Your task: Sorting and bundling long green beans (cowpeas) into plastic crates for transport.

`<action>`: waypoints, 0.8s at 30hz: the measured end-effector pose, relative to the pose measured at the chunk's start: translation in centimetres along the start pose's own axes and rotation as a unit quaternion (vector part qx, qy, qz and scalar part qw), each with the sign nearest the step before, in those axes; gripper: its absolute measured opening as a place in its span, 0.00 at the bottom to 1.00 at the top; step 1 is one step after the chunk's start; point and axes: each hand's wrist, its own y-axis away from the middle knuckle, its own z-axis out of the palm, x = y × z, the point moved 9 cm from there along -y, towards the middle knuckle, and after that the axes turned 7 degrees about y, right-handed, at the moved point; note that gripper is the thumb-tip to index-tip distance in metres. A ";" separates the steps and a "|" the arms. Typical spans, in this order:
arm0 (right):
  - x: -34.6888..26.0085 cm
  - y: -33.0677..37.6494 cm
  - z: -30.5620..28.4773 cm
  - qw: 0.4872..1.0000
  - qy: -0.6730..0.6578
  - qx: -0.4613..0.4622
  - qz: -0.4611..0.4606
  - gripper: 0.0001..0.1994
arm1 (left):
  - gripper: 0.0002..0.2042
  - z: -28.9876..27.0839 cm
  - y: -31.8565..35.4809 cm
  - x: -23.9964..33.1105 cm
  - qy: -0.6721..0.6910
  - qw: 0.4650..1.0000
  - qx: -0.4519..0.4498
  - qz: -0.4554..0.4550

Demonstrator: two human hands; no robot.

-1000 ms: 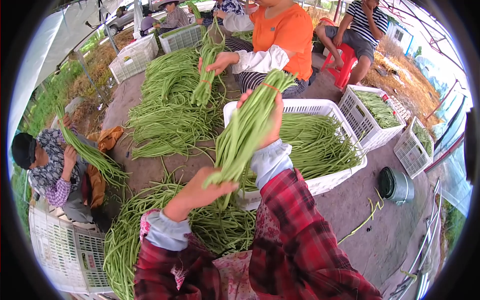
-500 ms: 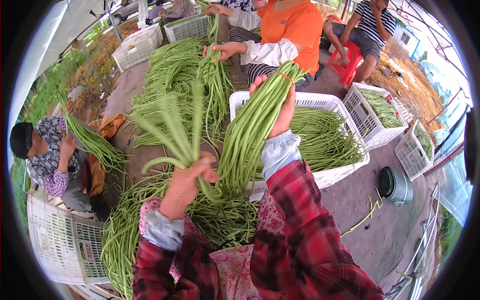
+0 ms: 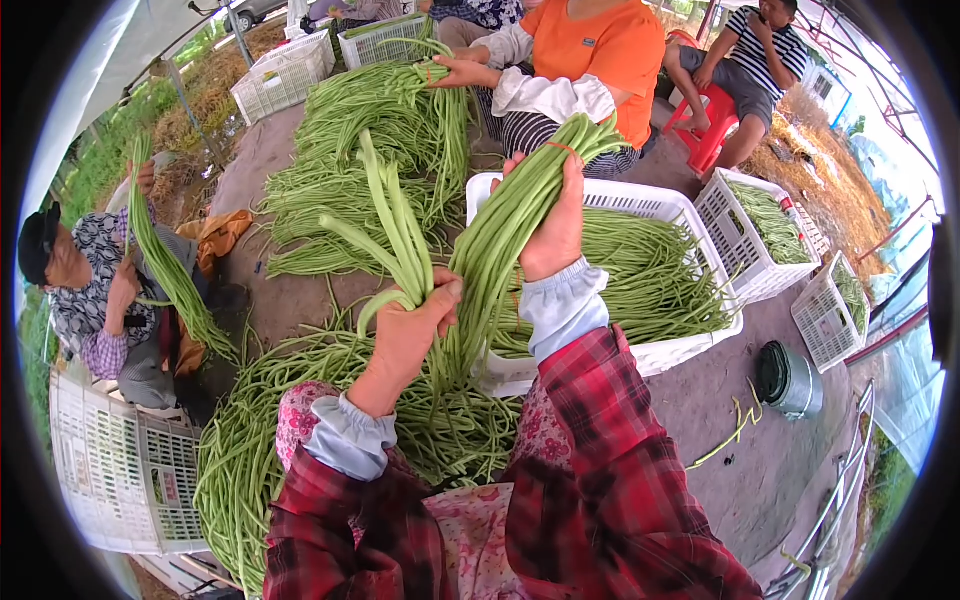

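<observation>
My right hand grips a thick bundle of yardlong beans, bound near its top by a thin red band. The bundle's lower ends hang down beside my left wrist. Several loose yardlong beans stick up from my left hand, whose fingers are closed round them. Below both hands, a heap of yardlong beans spreads over and beside my lap. Behind my right hand stands a white crate filled with more beans.
Another bean pile lies ahead on the ground. A person in orange and one at the left handle beans. White crates stand at the right, near a dark green roll. A lattice crate is at the left.
My left hand has moved slightly right and up with its beans, which were blurred before and now are sharp. My right hand still holds the bundle. The person in orange has shifted their beans.
</observation>
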 end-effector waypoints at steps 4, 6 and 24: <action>1.0 0.2 0.6 1.000 0.022 -0.009 0.016 0.15 | 0.11 1.3 -0.3 1.1 -0.098 0.993 0.028 0.067; 1.7 0.3 0.7 0.999 0.019 -0.011 0.045 0.17 | 0.10 1.7 -0.8 2.2 -0.122 0.986 0.026 0.112; 3.3 2.6 4.2 0.962 -0.039 -0.210 0.168 0.30 | 0.17 1.3 -1.1 2.9 -0.068 0.990 -0.121 -0.017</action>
